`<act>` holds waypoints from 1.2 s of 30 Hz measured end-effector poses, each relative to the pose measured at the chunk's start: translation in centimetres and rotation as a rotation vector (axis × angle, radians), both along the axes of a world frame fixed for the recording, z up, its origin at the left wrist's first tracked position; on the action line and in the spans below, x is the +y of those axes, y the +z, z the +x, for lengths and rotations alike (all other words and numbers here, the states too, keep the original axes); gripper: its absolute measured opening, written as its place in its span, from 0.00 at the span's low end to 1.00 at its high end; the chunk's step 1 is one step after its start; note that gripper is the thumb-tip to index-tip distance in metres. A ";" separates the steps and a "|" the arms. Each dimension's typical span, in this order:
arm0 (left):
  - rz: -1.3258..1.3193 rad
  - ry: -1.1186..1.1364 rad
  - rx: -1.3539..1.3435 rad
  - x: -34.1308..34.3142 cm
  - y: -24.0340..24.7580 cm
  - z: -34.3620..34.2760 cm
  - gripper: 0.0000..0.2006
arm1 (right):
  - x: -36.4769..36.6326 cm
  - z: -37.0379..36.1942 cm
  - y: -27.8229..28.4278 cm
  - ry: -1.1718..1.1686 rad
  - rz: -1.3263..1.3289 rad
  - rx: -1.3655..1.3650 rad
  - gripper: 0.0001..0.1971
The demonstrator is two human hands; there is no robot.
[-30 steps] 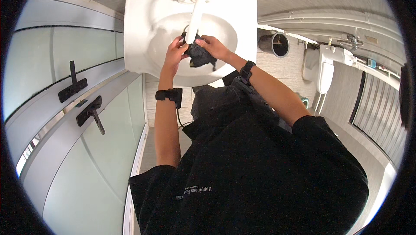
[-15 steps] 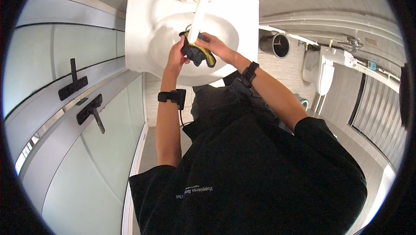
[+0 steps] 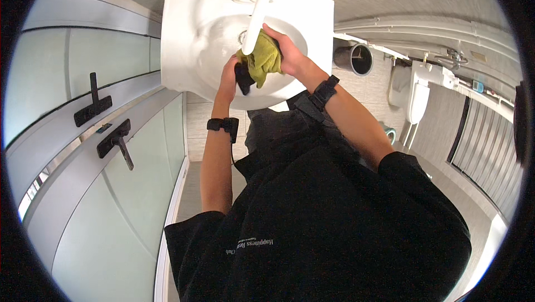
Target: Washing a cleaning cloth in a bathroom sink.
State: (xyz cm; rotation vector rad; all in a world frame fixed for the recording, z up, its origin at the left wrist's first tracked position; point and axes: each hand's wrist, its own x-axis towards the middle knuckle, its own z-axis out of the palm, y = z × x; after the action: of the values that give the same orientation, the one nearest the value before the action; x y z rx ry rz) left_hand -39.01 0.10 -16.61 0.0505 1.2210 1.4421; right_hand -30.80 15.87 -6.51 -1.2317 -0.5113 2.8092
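Over the white washbasin (image 3: pixel 178 68) I hold a crumpled cloth (image 3: pixel 264 59), yellow-green on the part facing up and black along its left and lower end. My left hand (image 3: pixel 228 78) is closed on the black end; its fingertips are hidden behind the fabric. On the other side my right hand (image 3: pixel 291 54) grips the yellow-green part, thumb toward the faucet, the other fingers mostly out of sight. The white faucet spout (image 3: pixel 256 26) reaches over the bowl and covers the cloth's upper left edge. Whether water runs cannot be made out.
Right of the basin a black bin (image 3: pixel 354 59) stands on the tiled floor, with a white toilet (image 3: pixel 419 98) farther right. Pipes run along the wall. To my left are frosted sliding panels (image 3: pixel 120 190) with black handles (image 3: pixel 93 110).
The cloth has turned from mostly black to mostly yellow-green facing up, and it looks more spread. My right hand has shifted slightly right and opened wider around it.
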 end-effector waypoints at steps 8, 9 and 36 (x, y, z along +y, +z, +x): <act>0.058 0.103 -0.184 -0.3 0.5 -0.8 0.19 | 1.3 0.6 -0.2 0.108 0.164 0.101 0.18; 0.059 0.103 -0.185 -0.3 0.7 -0.9 0.19 | 1.6 0.9 -0.3 0.132 0.178 0.020 0.18; 0.277 0.483 -0.521 1.9 0.9 0.2 0.13 | 0.2 1.6 -3.7 0.048 0.464 -0.195 0.20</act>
State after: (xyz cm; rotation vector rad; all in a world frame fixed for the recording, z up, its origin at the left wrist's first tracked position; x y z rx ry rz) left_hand -38.84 2.00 -15.69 -0.4336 0.6176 1.8836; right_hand -29.23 16.11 -10.18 -1.3945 -1.1362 2.4054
